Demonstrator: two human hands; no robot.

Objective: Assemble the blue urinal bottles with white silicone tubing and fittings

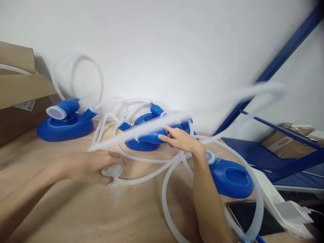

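Wood table: level support for bottles. Carton, 9 o'clock edge: flaps raised, interior unseen. Blue bottles, opaque, contents hidden: centre bottle, 9 o'clock bottle, 4 o'clock bottle; flat undersides down, presumably for stability. Pale tubing loops, probably too springy to lie straight. Right hand over centre bottle; grip: cannot tell. Left hand, 8 o'clock, blurred, fingers curled round clear fitting. Hands apart.

Left hand and raised tube are blurred.
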